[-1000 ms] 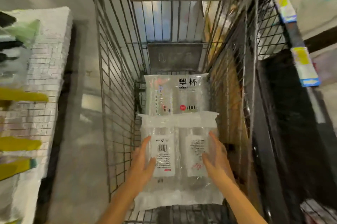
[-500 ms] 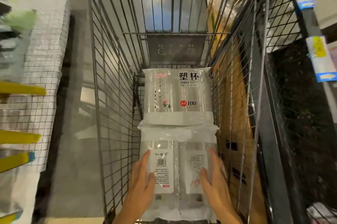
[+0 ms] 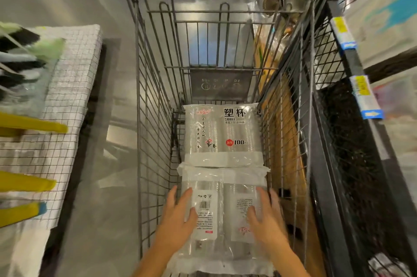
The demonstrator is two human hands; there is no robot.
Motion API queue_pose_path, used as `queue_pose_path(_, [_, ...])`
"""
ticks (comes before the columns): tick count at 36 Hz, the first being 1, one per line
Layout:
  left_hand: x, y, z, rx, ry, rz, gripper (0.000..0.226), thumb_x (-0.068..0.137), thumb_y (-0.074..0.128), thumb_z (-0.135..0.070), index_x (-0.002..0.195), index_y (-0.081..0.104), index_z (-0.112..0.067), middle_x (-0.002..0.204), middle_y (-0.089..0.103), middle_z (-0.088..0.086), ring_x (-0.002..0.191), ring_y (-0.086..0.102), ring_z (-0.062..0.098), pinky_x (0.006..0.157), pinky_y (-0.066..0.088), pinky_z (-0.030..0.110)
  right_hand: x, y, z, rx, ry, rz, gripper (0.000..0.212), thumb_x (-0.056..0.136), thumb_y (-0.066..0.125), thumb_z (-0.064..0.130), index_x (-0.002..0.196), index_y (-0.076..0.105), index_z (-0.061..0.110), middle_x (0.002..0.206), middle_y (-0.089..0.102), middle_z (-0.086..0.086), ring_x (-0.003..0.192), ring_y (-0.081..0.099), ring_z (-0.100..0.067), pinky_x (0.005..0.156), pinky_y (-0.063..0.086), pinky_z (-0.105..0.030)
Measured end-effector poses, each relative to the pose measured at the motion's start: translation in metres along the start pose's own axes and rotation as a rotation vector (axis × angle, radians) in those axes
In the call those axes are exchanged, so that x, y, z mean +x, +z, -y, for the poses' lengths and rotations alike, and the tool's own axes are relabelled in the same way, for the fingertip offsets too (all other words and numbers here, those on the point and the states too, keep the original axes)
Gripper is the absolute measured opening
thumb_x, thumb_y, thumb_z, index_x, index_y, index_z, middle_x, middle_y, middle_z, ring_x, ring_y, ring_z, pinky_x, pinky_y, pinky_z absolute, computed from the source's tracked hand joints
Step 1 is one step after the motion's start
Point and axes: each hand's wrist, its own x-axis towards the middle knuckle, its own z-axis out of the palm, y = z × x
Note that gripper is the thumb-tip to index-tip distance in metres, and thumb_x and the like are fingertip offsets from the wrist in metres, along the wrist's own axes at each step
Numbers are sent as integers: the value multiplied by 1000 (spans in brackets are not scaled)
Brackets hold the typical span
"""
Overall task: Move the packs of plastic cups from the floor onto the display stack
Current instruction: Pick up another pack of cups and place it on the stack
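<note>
Plastic film, clear and glossy with white bands at its ends, wraps two flat rectangular packs of cups lying end to end on the bottom of a wire shopping cart [image 3: 153, 118]. The near pack [image 3: 223, 213] shows two sleeves of stacked cups side by side, each under a white printed label, one with a barcode. The far pack [image 3: 222, 134] carries black characters and a red dot beside "100"; its near end touches the near pack's far end.

The left hand [image 3: 178, 215] lies along the near pack's left edge and the right hand [image 3: 266, 218] along its right edge. Both have fingers straight and slightly spread, palms turned inward against the pack, which sits between them.

The cart's thin grey mesh walls rise close on both sides of the packs, and a dull grey plate [image 3: 220, 84] hangs at its far end. A black mesh shelf [image 3: 327, 62] with yellow and blue price tags [image 3: 365, 96] stands to the right. A stack of checked white fabric [image 3: 74, 73] and blurred yellow handles [image 3: 31, 125] stand left, across the grey floor [image 3: 108, 186].
</note>
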Motion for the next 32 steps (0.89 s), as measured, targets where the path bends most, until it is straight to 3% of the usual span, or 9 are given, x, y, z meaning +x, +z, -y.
queue_pose_path(3, [1,-45,-34,113,118,-38,61,94,44,-48,153,31,-35,157,22,-12,140,34,12,113,38,38,4,-36,33,-105,-156,-7,55,94,54,36,146,38,28,157,29,-3,142,32,-23,114,36,-39])
queue_pose_path(7, [-10,-120,-96,266,224,-117,57,96,44,-47,149,38,-27,146,40,-12,128,46,10,105,42,33,-5,-102,103,-284,-355,-108,50,93,54,41,140,48,23,144,50,-1,126,51,-22,100,47,-36])
queue_pose_path(13, [-54,-231,-185,377,326,-232,50,98,46,-42,143,45,-21,133,50,-1,121,46,15,93,32,24,-54,-201,218,-552,-517,-147,52,95,44,50,142,43,28,131,56,2,117,56,-21,94,48,-38])
queue_pose_path(17, [-91,-294,-221,523,388,-366,50,96,43,-49,139,49,-23,135,54,1,120,51,19,102,37,38,-88,-248,275,-617,-602,-183,48,95,44,52,135,47,26,123,60,-1,111,59,-24,89,50,-39])
queue_pose_path(20, [-115,-331,-238,541,409,-423,53,96,43,-52,140,49,-22,136,55,3,122,51,22,102,40,39,-111,-275,309,-639,-658,-224,50,96,44,53,136,48,24,124,62,-3,110,60,-26,90,53,-41])
queue_pose_path(25, [-153,-369,-258,561,399,-539,51,96,47,-50,139,51,-23,136,56,4,122,52,23,101,39,34,-140,-302,348,-631,-741,-291,54,97,45,51,145,43,25,139,55,-4,119,57,-27,96,51,-42])
queue_pose_path(29, [-174,-383,-261,550,325,-602,54,95,47,-54,142,48,-28,143,50,0,130,47,22,108,35,36,-157,-311,371,-684,-815,-300,54,98,45,52,143,42,23,136,56,-4,116,58,-27,93,51,-42])
queue_pose_path(32, [-189,-385,-257,545,285,-664,54,92,45,-57,139,50,-31,141,53,-4,126,52,19,105,41,38,-165,-314,381,-668,-894,-302,53,96,46,52,142,44,25,136,57,-2,117,58,-25,93,51,-40])
